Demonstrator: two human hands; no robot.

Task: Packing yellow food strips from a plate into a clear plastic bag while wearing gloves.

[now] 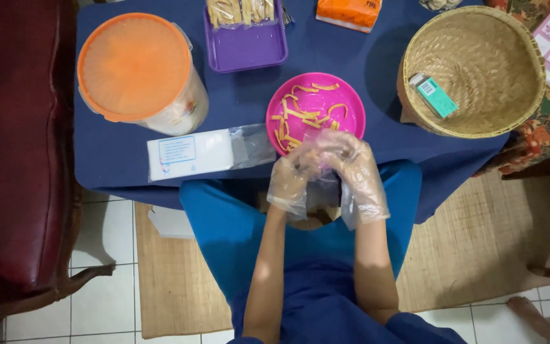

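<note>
Gloved hands pinched together on pale strip; pink plate holds thin orange-yellow strips

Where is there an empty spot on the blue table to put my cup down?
Bare blue cloth shows between the orange-lidded round tub and round pink plate, below the purple rectangular tray. Another patch lies between the plate and woven round basket. The front edge is crowded: white packet and both gloved hands, left, right.
</note>
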